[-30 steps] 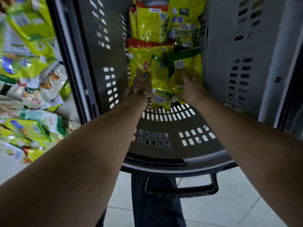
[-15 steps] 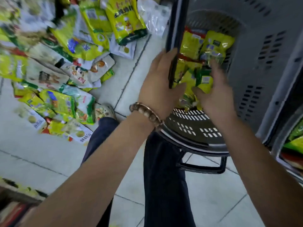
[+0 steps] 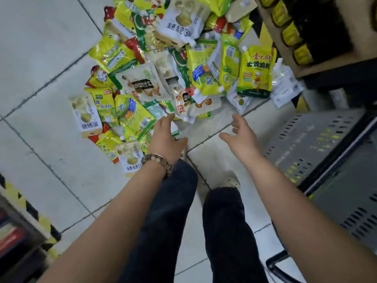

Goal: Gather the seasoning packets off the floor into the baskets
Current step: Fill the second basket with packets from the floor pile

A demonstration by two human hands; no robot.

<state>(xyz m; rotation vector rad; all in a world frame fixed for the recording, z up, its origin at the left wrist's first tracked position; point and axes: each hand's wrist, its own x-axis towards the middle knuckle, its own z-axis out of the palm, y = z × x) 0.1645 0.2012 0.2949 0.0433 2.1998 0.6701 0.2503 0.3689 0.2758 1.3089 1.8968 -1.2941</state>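
A heap of seasoning packets (image 3: 163, 74), mostly yellow, green and white, covers the tiled floor ahead of me. My left hand (image 3: 166, 137), with a bead bracelet at the wrist, reaches over the heap's near edge with fingers straight and nothing in it. My right hand (image 3: 241, 135) hovers empty above bare tile just right of the heap, fingers loosely spread. A large yellow spouted packet (image 3: 256, 72) lies at the heap's right side. The grey basket (image 3: 318, 139) stands at my right, and yellow packets show through its slotted wall.
My legs in dark trousers and one pale shoe (image 3: 230, 181) stand between the heap and the basket. A shelf with dark bottles (image 3: 302, 31) rises at the upper right. A low shelf edge with yellow-black tape (image 3: 22, 205) is at the lower left.
Both hands have come out of the basket empty and swung left and down to the heap on the floor. My view has turned from the basket to the packets.
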